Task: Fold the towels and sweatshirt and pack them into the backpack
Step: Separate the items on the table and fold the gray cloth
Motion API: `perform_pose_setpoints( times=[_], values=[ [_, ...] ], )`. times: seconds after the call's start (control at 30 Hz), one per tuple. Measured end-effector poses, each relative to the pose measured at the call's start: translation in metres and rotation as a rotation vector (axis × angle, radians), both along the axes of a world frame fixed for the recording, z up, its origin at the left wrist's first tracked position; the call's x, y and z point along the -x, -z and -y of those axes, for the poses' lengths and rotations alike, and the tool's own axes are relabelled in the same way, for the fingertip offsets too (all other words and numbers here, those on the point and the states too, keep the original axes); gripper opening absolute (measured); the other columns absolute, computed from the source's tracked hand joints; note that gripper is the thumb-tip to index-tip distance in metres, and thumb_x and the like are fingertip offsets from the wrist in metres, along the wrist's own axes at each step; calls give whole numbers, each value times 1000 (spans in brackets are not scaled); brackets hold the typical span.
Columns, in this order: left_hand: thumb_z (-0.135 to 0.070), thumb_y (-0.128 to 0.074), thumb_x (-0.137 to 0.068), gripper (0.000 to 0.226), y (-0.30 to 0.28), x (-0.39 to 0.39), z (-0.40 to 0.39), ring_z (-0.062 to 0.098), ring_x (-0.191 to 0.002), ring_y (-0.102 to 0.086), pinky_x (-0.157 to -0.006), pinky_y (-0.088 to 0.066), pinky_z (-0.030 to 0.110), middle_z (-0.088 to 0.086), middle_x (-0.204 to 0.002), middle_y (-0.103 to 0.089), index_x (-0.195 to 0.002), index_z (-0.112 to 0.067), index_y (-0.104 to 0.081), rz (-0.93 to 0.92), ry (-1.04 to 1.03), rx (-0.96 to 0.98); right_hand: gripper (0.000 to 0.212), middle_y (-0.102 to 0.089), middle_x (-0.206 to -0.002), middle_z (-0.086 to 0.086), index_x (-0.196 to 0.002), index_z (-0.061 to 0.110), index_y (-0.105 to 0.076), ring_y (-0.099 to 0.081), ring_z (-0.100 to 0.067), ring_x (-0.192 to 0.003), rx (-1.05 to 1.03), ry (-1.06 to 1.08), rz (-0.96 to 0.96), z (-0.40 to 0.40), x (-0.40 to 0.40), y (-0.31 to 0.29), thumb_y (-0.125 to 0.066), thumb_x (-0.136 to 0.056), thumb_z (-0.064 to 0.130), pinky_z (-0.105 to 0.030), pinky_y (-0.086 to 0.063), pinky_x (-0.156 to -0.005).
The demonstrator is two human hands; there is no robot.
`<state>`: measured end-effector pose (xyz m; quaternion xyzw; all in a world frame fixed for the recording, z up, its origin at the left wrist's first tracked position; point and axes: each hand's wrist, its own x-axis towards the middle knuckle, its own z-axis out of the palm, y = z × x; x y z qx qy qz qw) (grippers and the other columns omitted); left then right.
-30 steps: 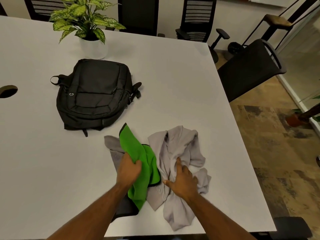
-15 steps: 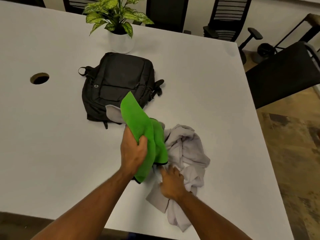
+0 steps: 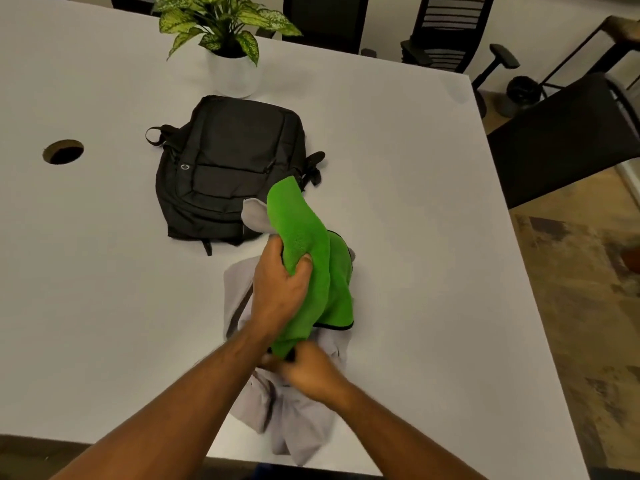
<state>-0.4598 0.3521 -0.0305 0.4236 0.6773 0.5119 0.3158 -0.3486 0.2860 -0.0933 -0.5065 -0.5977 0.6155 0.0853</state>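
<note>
My left hand grips a green towel and holds it lifted above the table; a grey towel corner sticks out behind it. My right hand is curled at the green towel's lower end, over the crumpled grey sweatshirt that lies near the table's front edge. What its fingers hold is hidden. The black backpack lies flat and closed on the white table, just beyond the towels.
A potted plant in a white pot stands behind the backpack. A round cable hole is at the left. Black office chairs stand along the far and right sides of the table.
My left hand has lifted the green towel up off the pile. My right hand has moved left from the sweatshirt to the towel's lower end. The view shifted left.
</note>
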Motion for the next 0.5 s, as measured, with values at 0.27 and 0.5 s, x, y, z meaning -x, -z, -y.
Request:
perform_pose_setpoints(
  times=[0.27, 0.5],
  values=[
    [-27, -70, -94, 36, 6, -56, -19, 2, -104, -68, -93, -57, 35, -11, -114, -70, -127, -23, -57, 244, 195, 114, 123, -40, -145, 17, -152, 41, -20, -45, 3, -131, -248, 615, -86, -34, -92, -20, -95, -55, 49, -19, -51, -95],
    [-20, -70, -95, 48, 5, -100, -30, 3, -119, -63, -103, -51, 27, -8, -132, -66, -140, -16, -53, 304, 590, 127, 75, -66, -123, 12, -139, 34, -50, -66, -7, -111, -506, 710, 33, -65, -129, -36, -88, -76, 24, -26, -57, -86]
  ],
)
